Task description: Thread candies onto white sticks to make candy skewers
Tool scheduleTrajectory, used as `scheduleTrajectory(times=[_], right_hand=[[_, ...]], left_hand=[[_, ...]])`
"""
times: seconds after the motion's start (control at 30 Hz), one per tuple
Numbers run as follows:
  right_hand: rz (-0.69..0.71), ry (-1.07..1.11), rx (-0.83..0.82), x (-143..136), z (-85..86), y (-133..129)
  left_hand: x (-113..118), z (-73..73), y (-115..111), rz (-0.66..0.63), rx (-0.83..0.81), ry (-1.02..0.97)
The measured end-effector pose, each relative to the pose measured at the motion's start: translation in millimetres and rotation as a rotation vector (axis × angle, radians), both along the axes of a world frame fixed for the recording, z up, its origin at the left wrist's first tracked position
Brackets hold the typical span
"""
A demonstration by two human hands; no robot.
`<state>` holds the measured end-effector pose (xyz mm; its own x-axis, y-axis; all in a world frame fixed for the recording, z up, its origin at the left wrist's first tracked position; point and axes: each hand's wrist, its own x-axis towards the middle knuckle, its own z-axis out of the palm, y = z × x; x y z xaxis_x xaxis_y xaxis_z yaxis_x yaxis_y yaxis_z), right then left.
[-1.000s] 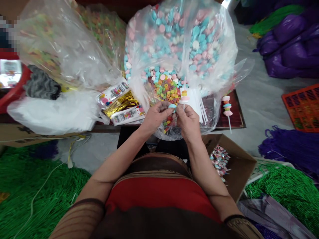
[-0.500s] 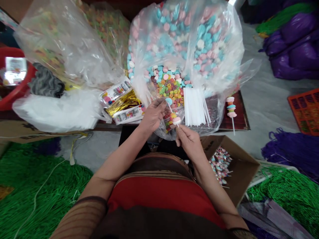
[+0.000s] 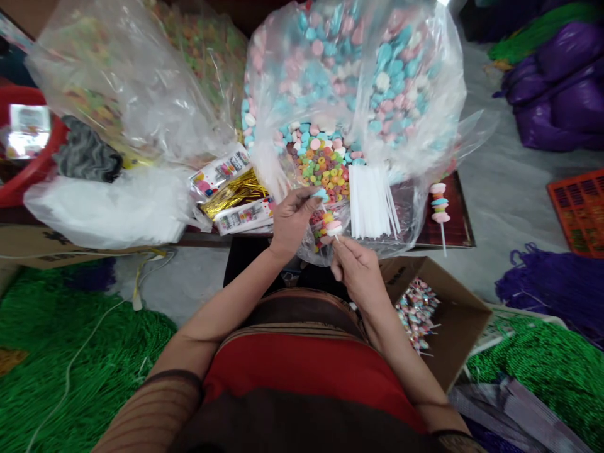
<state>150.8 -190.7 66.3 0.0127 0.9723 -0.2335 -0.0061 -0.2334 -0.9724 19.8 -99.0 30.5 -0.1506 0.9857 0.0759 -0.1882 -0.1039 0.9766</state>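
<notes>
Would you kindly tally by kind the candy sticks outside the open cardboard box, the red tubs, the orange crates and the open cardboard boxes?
Candy sticks: 2
Red tub: 1
Orange crate: 1
Open box: 1
Total: 5

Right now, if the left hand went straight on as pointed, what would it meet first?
The left hand would probably meet the small ring candies first, just beyond the blue candy at its fingertips; the height difference is unclear.

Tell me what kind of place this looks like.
Probably a small sweet-making or packing workshop: a huge clear bag of pink, blue and white sweets and a bundle of white sticks sit on the table, with an open cardboard box of candy sticks beside it.
</notes>
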Motion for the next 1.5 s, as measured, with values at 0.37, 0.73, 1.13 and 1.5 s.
scheduleTrajectory(times=[0.37,0.73,1.13,1.5], right_hand=[[-0.076,0.179,-0.044,-13.4,-12.3,9.6],[-0.210,0.315,-0.021,19.2,-14.2,19.6],[-0.266,0.323,-0.052,28.9,-21.1,14.3],[-0.229,0.317,-0.071,27.7,-23.9,17.4]], left_hand=[[2.7,13.5,-17.9,-0.195,-0.039,0.051],[-19.2,8.3,64.3,-0.092,0.257,0.521],[-17.1,-11.8,176.6,-0.096,0.225,1.250],[-30.7,4.7,172.1,-0.021,0.010,0.970]])
